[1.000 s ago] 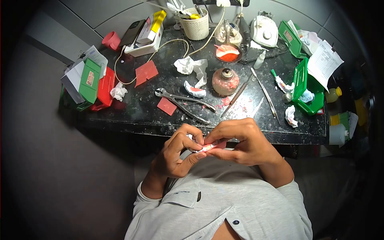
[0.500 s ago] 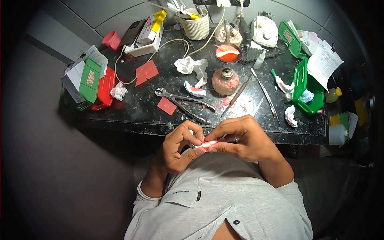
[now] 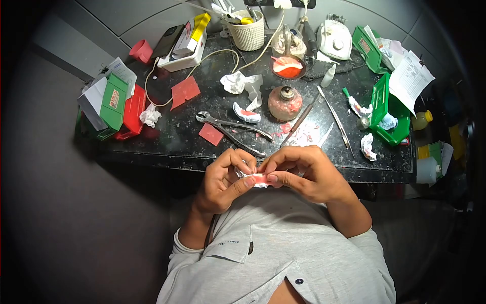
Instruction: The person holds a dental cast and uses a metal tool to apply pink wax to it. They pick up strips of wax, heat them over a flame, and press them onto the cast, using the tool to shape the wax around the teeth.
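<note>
Between my two hands, just in front of the bench's near edge, is a small white piece with pink wax (image 3: pixel 260 179). My left hand (image 3: pixel 226 181) grips its left end, the thumb on the near face. My right hand (image 3: pixel 307 175) pinches the right end between thumb and fingers. The fingertips hide parts of the piece. Beyond the hands lie metal pliers (image 3: pixel 229 123) with open handles, and a brown-handled tool (image 3: pixel 302 120). Another white piece with pink wax (image 3: pixel 246 113) rests farther back.
The black bench (image 3: pixel 172 152) holds a glass burner (image 3: pixel 285 103), pink wax sheets (image 3: pixel 185 92), a metal spatula (image 3: pixel 335 119), a dish of red wax (image 3: pixel 288 67) and a small bottle (image 3: pixel 328 76). Green boxes (image 3: pixel 115 104) stand left, with a green bin (image 3: pixel 392 114) at right.
The piece between my hands has turned, showing more of its pink face. My left hand has moved slightly up and left, and my right thumb has risen. The bench objects have not moved.
</note>
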Demonstrator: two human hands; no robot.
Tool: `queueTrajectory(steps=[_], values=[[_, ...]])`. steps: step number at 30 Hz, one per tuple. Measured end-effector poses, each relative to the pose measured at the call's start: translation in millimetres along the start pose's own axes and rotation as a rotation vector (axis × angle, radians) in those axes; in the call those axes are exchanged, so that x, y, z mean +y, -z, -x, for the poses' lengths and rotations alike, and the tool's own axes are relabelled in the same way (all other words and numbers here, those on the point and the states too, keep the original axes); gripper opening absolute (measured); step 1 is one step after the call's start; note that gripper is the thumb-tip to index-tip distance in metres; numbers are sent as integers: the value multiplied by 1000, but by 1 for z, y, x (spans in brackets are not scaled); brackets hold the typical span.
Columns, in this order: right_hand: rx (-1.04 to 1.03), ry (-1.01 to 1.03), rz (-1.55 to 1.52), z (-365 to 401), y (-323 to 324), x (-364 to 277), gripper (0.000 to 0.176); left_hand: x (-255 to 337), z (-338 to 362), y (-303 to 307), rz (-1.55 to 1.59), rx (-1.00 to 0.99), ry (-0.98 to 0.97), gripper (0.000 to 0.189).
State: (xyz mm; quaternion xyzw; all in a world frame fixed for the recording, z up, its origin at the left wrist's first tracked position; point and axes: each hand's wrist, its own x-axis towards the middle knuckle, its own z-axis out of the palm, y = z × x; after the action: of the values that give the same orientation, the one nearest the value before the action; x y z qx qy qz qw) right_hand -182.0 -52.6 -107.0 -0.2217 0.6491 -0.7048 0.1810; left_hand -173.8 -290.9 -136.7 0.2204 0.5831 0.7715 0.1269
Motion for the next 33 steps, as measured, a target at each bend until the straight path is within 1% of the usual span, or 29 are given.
queueTrajectory(steps=[2, 4, 7, 11, 13, 14, 16, 17, 19, 20, 22, 23, 25, 26, 28, 33], values=[[0, 10, 11, 0, 0, 0, 3, 0, 0, 1, 14, -36, -2, 16], [-5, -14, 80, 0, -1, 0, 3, 1, 0, -3, -36, 4, 27, 17], [-12, -49, 154, -1, -1, -3, 2, 1, -1, -5, -20, 15, 40, 16], [19, -92, 115, 0, -4, -1, 2, 1, -1, -4, -19, 22, 51, 16], [0, -173, 48, 0, -2, 0, 5, 2, 1, 1, 39, -22, 102, 14], [0, -172, 48, 0, -2, 0, 5, 1, 0, 1, 39, -22, 101, 14], [-2, -128, -24, 1, -2, 1, 15, 1, -1, 1, 67, 3, 97, 13], [-5, -126, -22, 1, -2, 3, 15, 0, -1, 2, 66, 5, 94, 13], [26, 93, 45, 2, -2, 8, 33, -2, -2, 4, 175, 70, 98, 12], [22, 94, 47, 1, -2, 5, 33, -3, -2, 5, 175, 72, 95, 12], [-28, 128, 200, 1, -3, -3, 47, -5, -2, 5, 241, 129, 105, 12], [-29, 128, 201, 0, -3, -3, 47, -5, -2, 5, 241, 130, 104, 12], [-22, 203, 388, 0, -4, -2, 54, -4, -2, 4, 255, 131, 127, 11], [-22, 203, 388, 0, -5, -2, 54, -3, -2, 4, 256, 132, 127, 11], [13, 291, 455, -1, -7, -2, 53, -1, -2, 3, 285, 128, 158, 11], [12, 314, 496, -1, -8, 3, 48, -1, 0, 2, 315, 132, 186, 11]])
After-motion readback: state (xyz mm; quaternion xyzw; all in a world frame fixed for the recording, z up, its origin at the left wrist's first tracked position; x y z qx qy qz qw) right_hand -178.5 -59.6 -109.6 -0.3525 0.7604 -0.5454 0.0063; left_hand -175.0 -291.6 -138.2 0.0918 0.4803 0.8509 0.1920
